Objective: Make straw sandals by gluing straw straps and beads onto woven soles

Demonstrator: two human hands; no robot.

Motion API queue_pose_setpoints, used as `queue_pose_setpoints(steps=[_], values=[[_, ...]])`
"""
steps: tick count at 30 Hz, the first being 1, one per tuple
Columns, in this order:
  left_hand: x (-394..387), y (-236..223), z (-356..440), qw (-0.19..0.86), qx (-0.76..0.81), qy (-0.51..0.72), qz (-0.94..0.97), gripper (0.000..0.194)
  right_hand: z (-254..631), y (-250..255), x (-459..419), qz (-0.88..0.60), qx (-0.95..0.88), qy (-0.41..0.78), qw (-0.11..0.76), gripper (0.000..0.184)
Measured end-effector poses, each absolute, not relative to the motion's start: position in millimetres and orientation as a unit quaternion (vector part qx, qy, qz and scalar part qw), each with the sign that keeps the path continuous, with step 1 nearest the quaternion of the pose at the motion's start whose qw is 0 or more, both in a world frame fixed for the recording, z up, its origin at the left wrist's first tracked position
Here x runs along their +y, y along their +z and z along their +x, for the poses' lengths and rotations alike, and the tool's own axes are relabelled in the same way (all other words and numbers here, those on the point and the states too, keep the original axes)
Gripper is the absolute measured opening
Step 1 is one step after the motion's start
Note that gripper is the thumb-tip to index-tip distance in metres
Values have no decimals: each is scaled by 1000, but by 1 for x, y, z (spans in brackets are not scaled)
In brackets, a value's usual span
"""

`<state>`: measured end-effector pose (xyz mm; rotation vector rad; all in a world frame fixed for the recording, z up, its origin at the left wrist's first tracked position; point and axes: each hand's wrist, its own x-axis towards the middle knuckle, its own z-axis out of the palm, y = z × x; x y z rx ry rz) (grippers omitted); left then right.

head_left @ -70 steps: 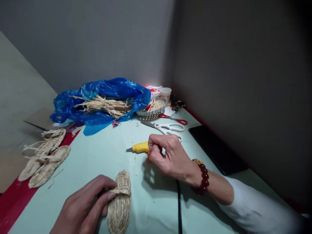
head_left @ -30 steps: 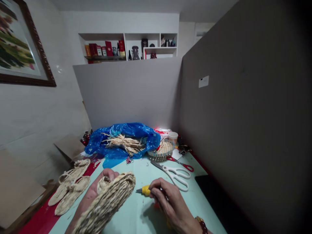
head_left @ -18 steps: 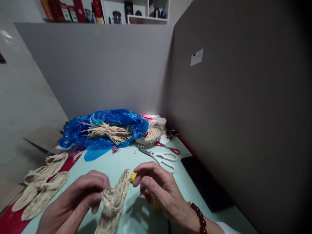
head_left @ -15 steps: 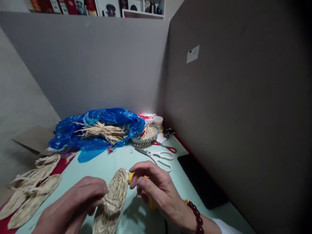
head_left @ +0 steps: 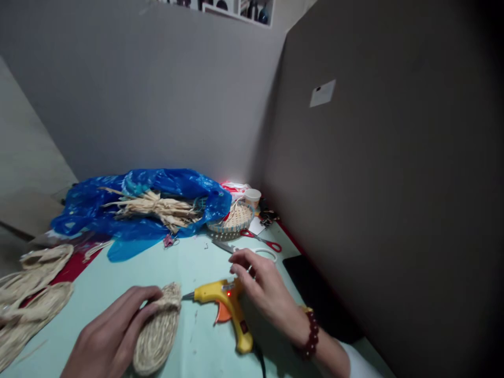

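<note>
My left hand (head_left: 118, 331) is closed on a woven straw sandal sole (head_left: 157, 336) at the lower middle of the head view, thumb and fingers gripping its side. Just right of the sole, a yellow glue gun (head_left: 214, 291) lies on its side, its dark nozzle pointing at the sole; its trigger is orange and a small red light glows on it. My right hand (head_left: 262, 286) hovers beyond the back end of the glue gun, fingers loosely bent and apart, with nothing visible in them. It partly covers a pair of white-handled scissors (head_left: 224, 245).
Finished-looking straw sandals (head_left: 43, 294) lie at the left. A blue plastic bag (head_left: 94, 210) with a straw bundle (head_left: 157, 206) stands at the back, beside a woven basket (head_left: 232, 226), a paper cup (head_left: 252, 196) and red-handled scissors (head_left: 271, 245). A black flat object (head_left: 311, 294) lies at the right.
The sole has turned and moved lower left with my left hand. My right hand has moved slightly up and right, leaving the glue gun in plain view. The camera view has shifted.
</note>
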<state>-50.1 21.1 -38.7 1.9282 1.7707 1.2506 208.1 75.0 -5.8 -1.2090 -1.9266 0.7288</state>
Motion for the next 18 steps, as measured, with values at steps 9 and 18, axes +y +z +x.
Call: queue_pose_setpoints(steps=[9,18], values=[[26,-26,-47,152,638,367,660,22,222,-4,80,-500,-837,184,124,18],[28,-30,-47,200,655,303,662,20,216,-6,58,-514,-840,171,-27,39]])
